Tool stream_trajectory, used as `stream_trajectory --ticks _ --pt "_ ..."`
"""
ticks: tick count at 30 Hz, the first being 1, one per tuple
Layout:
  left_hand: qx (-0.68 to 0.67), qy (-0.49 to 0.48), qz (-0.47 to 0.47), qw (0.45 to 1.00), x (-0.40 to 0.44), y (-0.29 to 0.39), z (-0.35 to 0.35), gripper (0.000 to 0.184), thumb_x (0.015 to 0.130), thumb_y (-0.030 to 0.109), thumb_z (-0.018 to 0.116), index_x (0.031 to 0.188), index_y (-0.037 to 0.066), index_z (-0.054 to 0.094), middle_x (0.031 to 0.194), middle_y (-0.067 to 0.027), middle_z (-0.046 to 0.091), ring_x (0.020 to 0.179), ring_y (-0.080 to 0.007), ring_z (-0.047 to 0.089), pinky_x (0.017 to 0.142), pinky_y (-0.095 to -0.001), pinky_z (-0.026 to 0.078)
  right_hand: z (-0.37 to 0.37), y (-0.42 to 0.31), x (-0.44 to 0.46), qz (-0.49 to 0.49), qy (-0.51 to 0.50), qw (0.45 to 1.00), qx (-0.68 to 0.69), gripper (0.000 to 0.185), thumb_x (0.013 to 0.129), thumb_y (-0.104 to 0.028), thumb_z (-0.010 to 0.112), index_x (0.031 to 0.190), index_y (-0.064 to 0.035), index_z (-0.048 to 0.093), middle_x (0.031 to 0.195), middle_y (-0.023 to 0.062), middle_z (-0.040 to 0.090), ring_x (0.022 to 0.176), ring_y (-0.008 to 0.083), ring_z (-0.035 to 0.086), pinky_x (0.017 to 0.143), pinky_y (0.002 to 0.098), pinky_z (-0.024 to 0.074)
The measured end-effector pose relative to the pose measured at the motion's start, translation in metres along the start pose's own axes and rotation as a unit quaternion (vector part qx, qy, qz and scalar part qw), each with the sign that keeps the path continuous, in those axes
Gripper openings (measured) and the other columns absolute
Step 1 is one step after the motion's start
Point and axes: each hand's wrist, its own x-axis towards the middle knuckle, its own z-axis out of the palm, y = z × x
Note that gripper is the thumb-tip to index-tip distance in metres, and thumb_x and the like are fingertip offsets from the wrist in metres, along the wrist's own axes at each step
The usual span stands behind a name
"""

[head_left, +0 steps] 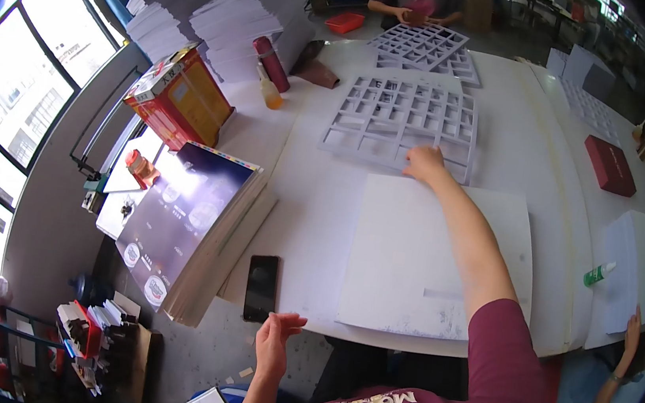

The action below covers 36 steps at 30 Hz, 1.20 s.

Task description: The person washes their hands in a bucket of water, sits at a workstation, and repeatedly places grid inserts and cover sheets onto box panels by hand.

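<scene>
Right hand (426,164), curled, grip unclear, touches the white grid panel (403,121)'s near edge; left hand (275,343), fingers together, is beside the smartphone (262,288) at the tabletop (308,256)'s near edge.

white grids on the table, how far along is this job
Looks done: the near grid and the far grids already have their crossing bars in place. In hand: the right hand is at the near grid's closest edge; the left hand is by the phone, away from the grids. Left: perhaps the white board, which has no grid on it; a total can't be told.
</scene>
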Motion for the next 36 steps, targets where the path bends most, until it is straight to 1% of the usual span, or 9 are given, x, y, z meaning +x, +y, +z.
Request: stream_trajectory --ticks 3,6,11,15,20,26,29,33,36 --pt "0.022 0.000 0.011 1.000 -0.002 0.001 -0.001 0.051 0.107 0.040 0.037 0.104 -0.002 0.065 0.097 -0.0140 0.071 0.095 -0.0221 0.068 0.085 -0.0339 0.050 0.005 -0.007 0.019 -0.003 -0.089 0.993 -0.077 0.030 0.073 -0.031 0.078 0.099 -0.0158 0.074 0.103 0.0087 0.072 0.103 0.0290 0.066 0.099 0.0487 0.0410" --pt "0.031 0.019 0.008 0.999 -0.002 0.003 -0.003 0.050 0.106 0.041 0.038 0.102 -0.001 0.065 0.095 -0.0141 0.071 0.093 -0.0232 0.068 0.083 -0.0345 0.051 0.000 -0.007 0.018 -0.038 -0.074 0.990 -0.110 0.022 0.072 -0.021 0.075 0.091 -0.0106 0.075 0.096 0.0089 0.074 0.106 0.0247 0.065 0.098 0.0473 0.0388" --pt "0.034 0.013 0.015 0.999 -0.002 0.006 -0.002 0.050 0.106 0.041 0.039 0.102 -0.001 0.065 0.094 -0.0140 0.071 0.092 -0.0228 0.068 0.082 -0.0335 0.052 -0.063 0.026 -0.001 -0.064 0.119 0.986 -0.092 0.021 0.074 -0.025 0.072 0.093 -0.0149 0.072 0.100 0.0054 0.071 0.106 0.0221 0.062 0.100 0.0463 0.0366" --pt "0.019 -0.020 0.016 0.999 -0.010 0.006 0.003 0.054 0.107 0.043 0.034 0.105 -0.002 0.064 0.097 -0.0145 0.070 0.095 -0.0224 0.068 0.085 -0.0333 0.050 -0.148 0.044 -0.101 -0.154 0.199 0.968 0.010 0.017 0.075 -0.017 0.070 0.091 -0.0104 0.066 0.091 0.0057 0.065 0.095 0.0267 0.058 0.093 0.0418 0.0394" --pt "-0.005 -0.033 0.034 0.999 -0.016 -0.006 0.012 0.056 0.107 0.045 0.031 0.113 -0.002 0.060 0.099 -0.0146 0.070 0.096 -0.0219 0.067 0.086 -0.0333 0.049 -0.177 0.019 -0.283 -0.211 0.202 0.956 -0.001 0.020 0.069 -0.010 0.072 0.087 -0.0068 0.065 0.086 0.0068 0.059 0.090 0.0266 0.055 0.090 0.0406 0.0401" --pt "-0.015 -0.013 0.030 0.999 -0.020 -0.012 0.021 0.051 0.107 0.043 0.035 0.117 -0.001 0.059 0.099 -0.0115 0.069 0.093 -0.0173 0.064 0.082 -0.0309 0.048 -0.140 -0.016 -0.416 -0.212 0.128 0.969 0.022 0.024 0.062 -0.012 0.076 0.083 -0.0077 0.064 0.083 0.0062 0.057 0.088 0.0255 0.055 0.091 0.0398 0.0417" --pt "-0.020 0.010 0.041 0.999 -0.013 -0.027 0.021 0.048 0.106 0.042 0.040 0.119 0.000 0.058 0.098 -0.0085 0.068 0.093 -0.0161 0.063 0.081 -0.0297 0.047 -0.102 -0.011 -0.430 -0.212 0.109 0.970 0.050 0.025 0.061 -0.014 0.077 0.082 -0.0081 0.064 0.082 0.0057 0.057 0.087 0.0248 0.055 0.091 0.0393 0.0418" --pt "0.030 0.035 0.073 0.996 -0.010 -0.030 0.025 0.043 0.107 0.040 0.038 0.121 0.004 0.058 0.101 -0.0045 0.063 0.096 -0.0131 0.058 0.084 -0.0292 0.044 -0.072 0.000 -0.418 -0.195 0.166 0.965 0.051 0.024 0.061 -0.015 0.077 0.081 -0.0091 0.064 0.080 0.0046 0.057 0.086 0.0241 0.055 0.090 0.0385 0.0417" --pt "0.086 0.053 0.094 0.990 -0.015 -0.024 0.038 0.044 0.106 0.041 0.038 0.124 0.004 0.056 0.103 -0.0049 0.062 0.098 -0.0133 0.057 0.086 -0.0302 0.043 -0.061 0.007 -0.412 -0.173 0.133 0.976 0.004 0.031 0.065 -0.017 0.080 0.092 -0.0086 0.067 0.089 0.0058 0.060 0.093 0.0242 0.057 0.092 0.0394 0.0415"
